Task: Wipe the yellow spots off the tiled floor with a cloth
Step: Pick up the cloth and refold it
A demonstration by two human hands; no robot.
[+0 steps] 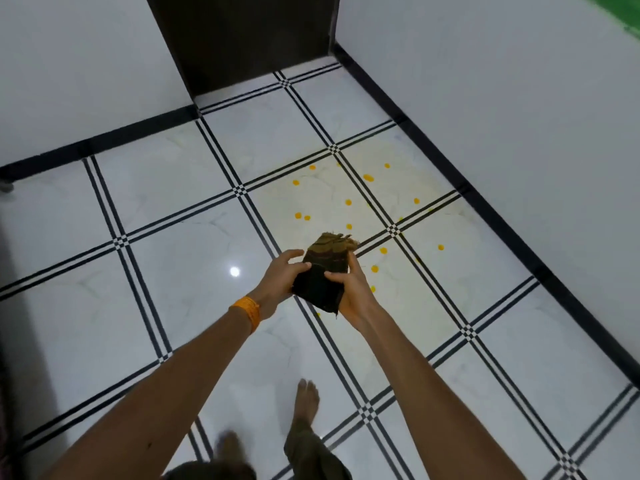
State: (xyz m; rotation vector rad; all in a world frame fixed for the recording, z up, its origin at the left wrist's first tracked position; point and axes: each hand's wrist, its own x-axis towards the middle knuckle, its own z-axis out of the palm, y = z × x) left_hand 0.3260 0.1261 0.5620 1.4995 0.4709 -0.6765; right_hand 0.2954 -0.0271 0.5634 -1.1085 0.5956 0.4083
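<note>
We record a white tiled floor (166, 306) with black double-line borders. Black skirting (485, 202) bounds its far and right edges, and a dark panel (242, 36) stands at the far edge. The person stands on the near part of the floor, one bare foot (306, 400) forward and both arms held out above it.

The cloth (323, 275) is dark and folded into a thick pad with a frayed brownish far end. It is held in the air between the hands, clear of the floor, over the near fringe of the soiled patch. The left hand (278, 280), with an orange band (247, 311) at its wrist, grips the cloth's left side, thumb curled over the top and one finger lifted free. The right hand (355, 294) clasps the right side, thumb across the top and fingers wrapped behind.

The yellow spots (368, 177) are scattered over the tiles toward the right edge of the floor, near the skirting but apart from it, within a faint yellowish film. Many remain.

In our judgement the step in hand is readying the cloth. We advise keeping the pad firm and flat and crouching at the near side. Wiping should run from the outer spots inward so the film is not spread, turning to a clean face as the cloth loads.
</note>
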